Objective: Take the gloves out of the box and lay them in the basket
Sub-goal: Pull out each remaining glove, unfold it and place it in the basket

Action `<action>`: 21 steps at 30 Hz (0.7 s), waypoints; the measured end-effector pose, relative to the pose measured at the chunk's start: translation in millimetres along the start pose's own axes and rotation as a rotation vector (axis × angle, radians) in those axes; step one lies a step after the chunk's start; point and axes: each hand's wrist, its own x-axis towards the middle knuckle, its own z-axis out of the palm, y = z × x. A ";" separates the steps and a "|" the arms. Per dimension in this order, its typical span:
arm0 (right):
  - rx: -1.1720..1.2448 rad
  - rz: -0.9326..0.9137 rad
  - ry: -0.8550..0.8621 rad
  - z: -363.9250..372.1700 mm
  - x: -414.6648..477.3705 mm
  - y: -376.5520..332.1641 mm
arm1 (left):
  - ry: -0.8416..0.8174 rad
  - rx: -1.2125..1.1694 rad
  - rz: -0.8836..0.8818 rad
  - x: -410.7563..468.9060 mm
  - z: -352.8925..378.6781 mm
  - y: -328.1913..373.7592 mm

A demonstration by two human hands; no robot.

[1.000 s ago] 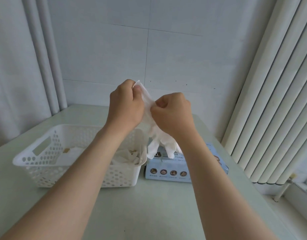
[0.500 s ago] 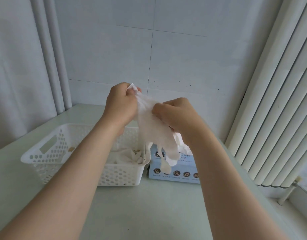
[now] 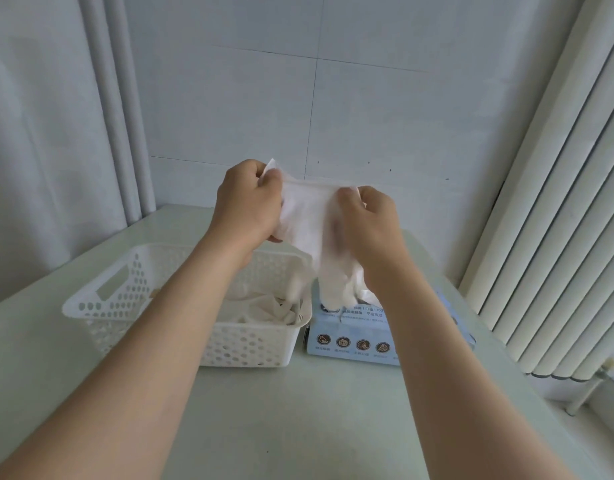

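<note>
1. Two bare hands are raised over the far part of the desk (image 3: 298, 427), and both hold one white glove (image 3: 309, 220) in the air.
2. The left hand (image 3: 246, 206) pinches the left corner of the cuff with curled fingers (image 3: 264, 176). The right hand (image 3: 371, 226) pinches the right corner between thumb and fingers. The cuff edge is pulled taut between them, running left to right.
3. One glove, then, is clear of both containers. Its long axis is close to upright, leaning a little to the right as it goes down, with the cuff at the top. Its tips hang down just above the top of the box.
4. One pale blue box (image 3: 350, 344) lies on the desk, right of the basket and just beside it. Its near face carries a row of round icons. Another glove (image 3: 366, 296) pokes up out of its top, beside the hanging tips.
5. One white perforated basket (image 3: 257, 344) stands on the left, under the left forearm, with a handle slot in its left wall.
6. Several white gloves (image 3: 264, 306) lie crumpled in the right part of the basket. Their number cannot be told, as they overlap.
</note>
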 end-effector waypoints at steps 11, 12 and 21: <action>-0.749 -0.332 -0.169 35.7 -15.4 18.5 | -0.049 0.357 0.050 -14.4 -54.6 -53.4; -0.791 -0.352 -0.189 39.8 -16.6 20.3 | -0.053 0.414 0.047 -15.2 -58.6 -58.1; -0.953 -0.369 -0.395 101.4 -12.8 25.5 | -0.096 0.837 -0.015 -20.9 -98.9 -82.5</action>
